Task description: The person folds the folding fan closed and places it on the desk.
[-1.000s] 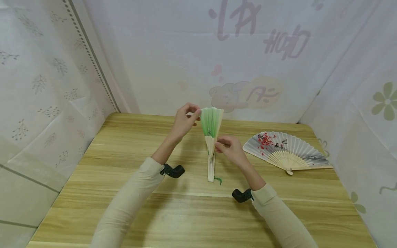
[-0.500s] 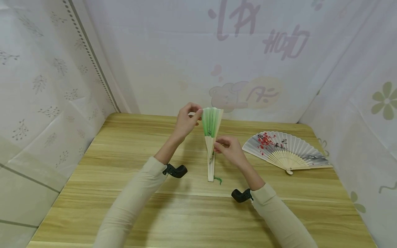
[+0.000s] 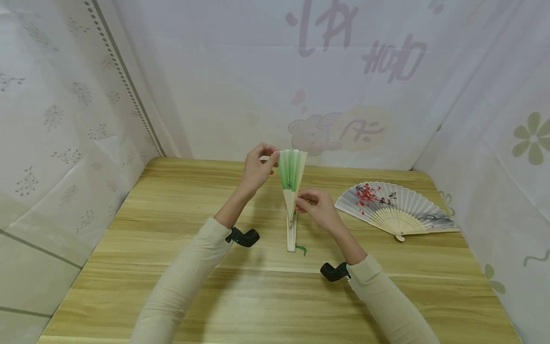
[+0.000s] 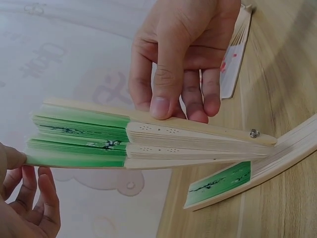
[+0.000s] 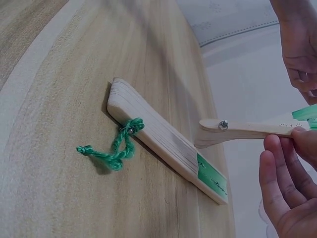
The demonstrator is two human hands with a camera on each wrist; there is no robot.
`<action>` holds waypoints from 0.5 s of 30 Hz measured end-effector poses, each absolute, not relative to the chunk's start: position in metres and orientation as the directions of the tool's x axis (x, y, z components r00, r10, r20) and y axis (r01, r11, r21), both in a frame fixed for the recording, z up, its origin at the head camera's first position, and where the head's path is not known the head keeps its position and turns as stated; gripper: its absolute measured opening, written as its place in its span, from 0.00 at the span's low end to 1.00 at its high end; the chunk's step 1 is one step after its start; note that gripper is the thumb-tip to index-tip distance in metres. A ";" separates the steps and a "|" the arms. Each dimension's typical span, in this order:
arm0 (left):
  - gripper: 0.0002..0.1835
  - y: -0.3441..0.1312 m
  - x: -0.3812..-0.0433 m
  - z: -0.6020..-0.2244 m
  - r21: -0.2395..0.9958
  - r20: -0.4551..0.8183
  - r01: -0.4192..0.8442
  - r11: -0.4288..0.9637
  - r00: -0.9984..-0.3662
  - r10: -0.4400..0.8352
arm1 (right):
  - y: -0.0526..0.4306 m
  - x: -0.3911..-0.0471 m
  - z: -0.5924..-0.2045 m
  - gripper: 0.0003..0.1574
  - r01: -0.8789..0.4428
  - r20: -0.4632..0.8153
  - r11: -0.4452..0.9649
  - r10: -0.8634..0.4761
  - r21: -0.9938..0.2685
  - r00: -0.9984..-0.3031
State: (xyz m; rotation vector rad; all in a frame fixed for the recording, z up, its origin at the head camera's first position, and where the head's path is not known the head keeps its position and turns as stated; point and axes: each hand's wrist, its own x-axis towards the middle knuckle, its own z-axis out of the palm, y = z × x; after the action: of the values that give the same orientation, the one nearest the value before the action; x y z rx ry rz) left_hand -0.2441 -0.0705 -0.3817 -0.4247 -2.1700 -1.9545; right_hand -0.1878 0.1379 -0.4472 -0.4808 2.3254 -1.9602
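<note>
In the head view, a partly folded green-and-white folding fan (image 3: pixel 290 174) is held up above the table's middle. My left hand (image 3: pixel 259 165) pinches its upper left corner between thumb and finger. On the opposite side, my right hand (image 3: pixel 317 206) pinches the pale outer stick. The left wrist view shows the fan's pleats (image 4: pixel 79 141) bunched in two groups, with a metal rivet at the narrow end. Below it, a second green folding fan (image 5: pixel 153 131) lies folded on the table, a green cord tassel (image 5: pixel 119 146) tied at its end.
A grey-white folding fan (image 3: pixel 397 210) with red blossoms lies spread at the table's right. Patterned cloth (image 3: pixel 215 86) hangs behind and at both sides of the wooden table (image 3: pixel 266 296). Black wrist mounts (image 3: pixel 244 237) stick out from both cuffs.
The held fan has narrowed slightly as its right edge came left with my right hand. My left forearm has shifted a little to the right. Both fans on the table stay put.
</note>
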 end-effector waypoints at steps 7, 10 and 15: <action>0.07 -0.071 -0.245 -0.385 0.941 0.323 0.327 0.083 -0.945 0.052 | 0.138 -0.188 -0.448 0.08 -0.217 0.173 0.127 -0.290 -0.968 -0.941; 0.07 -0.071 -0.245 -0.385 0.943 0.321 0.323 0.079 -0.946 0.040 | 0.138 -0.188 -0.449 0.08 -0.224 0.181 0.123 -0.294 -0.967 -0.939; 0.07 -0.070 -0.246 -0.386 0.944 0.318 0.319 0.079 -0.948 0.022 | 0.138 -0.188 -0.449 0.08 -0.220 0.180 0.112 -0.289 -0.969 -0.940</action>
State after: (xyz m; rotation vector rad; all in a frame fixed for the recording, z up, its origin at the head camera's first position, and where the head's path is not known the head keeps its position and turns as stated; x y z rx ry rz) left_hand -0.2456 -0.0701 -0.3857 -0.3448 -2.1329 -1.9629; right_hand -0.1878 0.1379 -0.4487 -0.5281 2.3016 -1.9899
